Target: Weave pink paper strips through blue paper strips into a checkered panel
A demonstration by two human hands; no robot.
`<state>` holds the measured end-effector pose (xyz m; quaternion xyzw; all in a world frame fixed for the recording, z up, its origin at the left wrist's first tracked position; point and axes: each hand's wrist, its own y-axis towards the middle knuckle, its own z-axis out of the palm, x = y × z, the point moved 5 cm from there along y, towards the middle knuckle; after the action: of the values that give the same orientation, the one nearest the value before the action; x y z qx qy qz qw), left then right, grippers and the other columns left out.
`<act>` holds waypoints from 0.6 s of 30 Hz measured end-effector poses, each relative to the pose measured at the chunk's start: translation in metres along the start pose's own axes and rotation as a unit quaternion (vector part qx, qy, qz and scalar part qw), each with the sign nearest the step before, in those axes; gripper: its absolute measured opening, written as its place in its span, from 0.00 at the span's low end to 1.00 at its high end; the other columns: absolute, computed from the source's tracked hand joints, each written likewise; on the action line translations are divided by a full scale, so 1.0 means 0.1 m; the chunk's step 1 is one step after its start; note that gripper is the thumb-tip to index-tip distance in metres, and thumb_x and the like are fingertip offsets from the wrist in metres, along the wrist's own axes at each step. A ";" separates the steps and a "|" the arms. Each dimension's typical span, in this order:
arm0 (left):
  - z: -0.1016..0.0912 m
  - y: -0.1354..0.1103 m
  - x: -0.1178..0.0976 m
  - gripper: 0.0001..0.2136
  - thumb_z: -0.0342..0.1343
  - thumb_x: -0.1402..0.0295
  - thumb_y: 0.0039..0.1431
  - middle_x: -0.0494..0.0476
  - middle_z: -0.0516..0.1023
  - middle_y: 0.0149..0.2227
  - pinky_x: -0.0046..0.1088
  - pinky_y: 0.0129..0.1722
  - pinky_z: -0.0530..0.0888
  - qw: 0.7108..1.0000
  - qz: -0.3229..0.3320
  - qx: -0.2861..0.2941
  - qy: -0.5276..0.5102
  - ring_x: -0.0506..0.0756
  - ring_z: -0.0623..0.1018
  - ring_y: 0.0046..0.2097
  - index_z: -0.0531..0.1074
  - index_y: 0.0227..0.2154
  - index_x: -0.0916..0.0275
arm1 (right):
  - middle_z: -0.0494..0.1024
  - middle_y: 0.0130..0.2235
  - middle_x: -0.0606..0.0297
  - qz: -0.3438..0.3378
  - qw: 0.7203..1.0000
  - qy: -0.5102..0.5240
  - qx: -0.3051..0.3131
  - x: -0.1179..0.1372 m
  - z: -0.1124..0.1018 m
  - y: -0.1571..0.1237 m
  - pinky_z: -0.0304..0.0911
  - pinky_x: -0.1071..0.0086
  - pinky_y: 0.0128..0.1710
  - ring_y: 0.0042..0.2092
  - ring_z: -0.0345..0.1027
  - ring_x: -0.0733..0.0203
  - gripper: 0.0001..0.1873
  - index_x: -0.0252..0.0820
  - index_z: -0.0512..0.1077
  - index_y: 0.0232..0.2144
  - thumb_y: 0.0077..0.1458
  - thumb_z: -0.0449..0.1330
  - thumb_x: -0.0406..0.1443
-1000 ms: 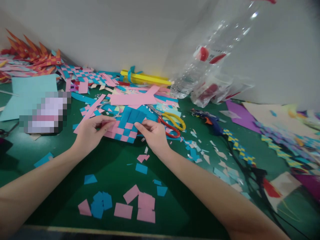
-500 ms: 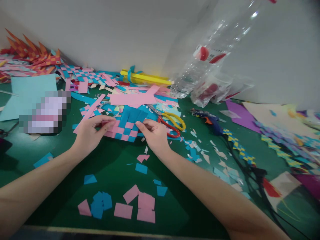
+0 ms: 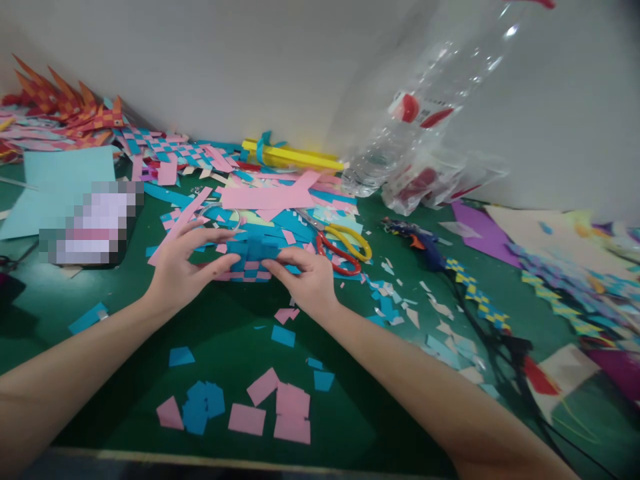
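A small pink and blue woven paper piece (image 3: 251,259) is lifted at its near edge above the green table (image 3: 220,347). My left hand (image 3: 183,270) grips its left side, thumb underneath and fingers stretched over the top. My right hand (image 3: 304,279) pinches its right side. Loose blue strip ends stick up from the weave between my hands. More pink and blue strips lie just behind it.
Yellow and red scissors (image 3: 340,245) lie right of my right hand. A clear plastic bottle (image 3: 425,107) leans against the wall behind. A blue glue gun (image 3: 415,239) with a black cord lies to the right. Cut paper squares (image 3: 250,407) litter the near table. Woven pieces pile at far left.
The woven piece has been tipped up from lying flat, so it now shows edge-on. My left fingers have spread over its top and my right hand has shifted slightly left.
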<state>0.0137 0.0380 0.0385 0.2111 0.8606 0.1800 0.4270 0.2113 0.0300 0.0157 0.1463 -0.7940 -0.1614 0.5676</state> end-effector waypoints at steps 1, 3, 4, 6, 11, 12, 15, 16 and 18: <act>0.00 0.00 -0.02 0.12 0.61 0.56 0.56 0.52 0.83 0.41 0.44 0.61 0.66 1.000 0.019 -0.003 0.010 0.60 0.79 0.47 0.78 0.40 0.54 | 0.80 0.27 0.67 -0.002 1.000 0.005 -0.004 0.00 0.00 0.00 0.72 0.67 0.29 0.30 0.75 0.59 0.14 0.46 0.76 0.22 0.50 0.65 0.47; 0.00 -0.01 -0.04 0.10 0.63 0.56 0.55 0.50 0.83 0.39 0.47 0.64 0.61 0.999 0.048 0.002 0.024 0.59 0.80 0.44 0.79 0.36 0.55 | 0.81 0.28 0.66 -0.003 1.000 0.018 -0.011 0.00 0.00 -0.01 0.74 0.65 0.31 0.31 0.76 0.58 0.13 0.46 0.77 0.24 0.49 0.66 0.48; 0.02 -0.01 -0.05 0.10 0.63 0.56 0.55 0.49 0.83 0.38 0.48 0.64 0.59 0.998 0.056 0.010 0.028 0.58 0.80 0.42 0.79 0.34 0.55 | 0.81 0.29 0.66 -0.003 1.000 0.024 -0.010 0.00 0.01 -0.01 0.75 0.65 0.31 0.32 0.76 0.57 0.13 0.46 0.77 0.25 0.49 0.66 0.48; 0.04 -0.01 -0.06 0.10 0.63 0.55 0.55 0.48 0.83 0.35 0.49 0.64 0.60 0.997 0.067 0.025 0.031 0.58 0.81 0.39 0.78 0.29 0.55 | 0.82 0.29 0.67 0.001 0.999 0.040 0.001 0.00 0.02 -0.02 0.76 0.64 0.33 0.32 0.77 0.58 0.11 0.47 0.78 0.26 0.49 0.67 0.47; 0.07 -0.02 -0.08 0.11 0.62 0.58 0.57 0.49 0.83 0.30 0.50 0.61 0.62 0.994 0.105 0.029 0.016 0.56 0.80 0.35 0.78 0.24 0.56 | 0.81 0.28 0.68 0.022 0.994 0.099 0.029 -0.03 0.08 -0.05 0.76 0.65 0.33 0.30 0.77 0.60 0.10 0.46 0.77 0.27 0.48 0.68 0.45; 0.08 -0.02 -0.07 0.10 0.62 0.58 0.57 0.49 0.83 0.30 0.51 0.62 0.60 0.994 0.102 0.031 0.015 0.56 0.80 0.35 0.78 0.24 0.56 | 0.81 0.27 0.68 0.026 0.994 0.106 0.032 -0.04 0.09 -0.05 0.76 0.65 0.33 0.30 0.77 0.60 0.10 0.46 0.77 0.27 0.48 0.68 0.45; 0.09 -0.01 -0.05 0.09 0.60 0.58 0.58 0.48 0.83 0.31 0.50 0.63 0.59 0.996 0.085 0.035 0.009 0.55 0.80 0.35 0.77 0.25 0.54 | 0.80 0.27 0.68 0.032 0.992 0.118 0.030 -0.05 0.09 -0.05 0.76 0.66 0.34 0.30 0.76 0.60 0.10 0.45 0.77 0.27 0.47 0.69 0.43; 0.09 -0.01 -0.04 0.09 0.60 0.58 0.58 0.47 0.83 0.32 0.50 0.63 0.59 0.996 0.082 0.035 0.009 0.55 0.80 0.35 0.77 0.26 0.53 | 0.80 0.27 0.68 0.032 0.992 0.120 0.030 -0.05 0.09 -0.05 0.76 0.66 0.34 0.30 0.76 0.61 0.09 0.45 0.77 0.27 0.47 0.69 0.43; 0.09 -0.01 -0.04 0.09 0.60 0.57 0.57 0.47 0.82 0.31 0.50 0.63 0.60 0.997 0.073 0.031 0.013 0.56 0.80 0.36 0.76 0.26 0.54 | 0.80 0.27 0.68 0.030 0.991 0.125 0.033 -0.04 0.08 -0.04 0.75 0.66 0.34 0.30 0.76 0.61 0.08 0.45 0.77 0.27 0.47 0.69 0.42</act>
<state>0.0227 0.0361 0.0354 0.2842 0.8534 0.1867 0.3951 0.2047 0.0288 0.0080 0.1599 -0.7259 -0.0979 0.6618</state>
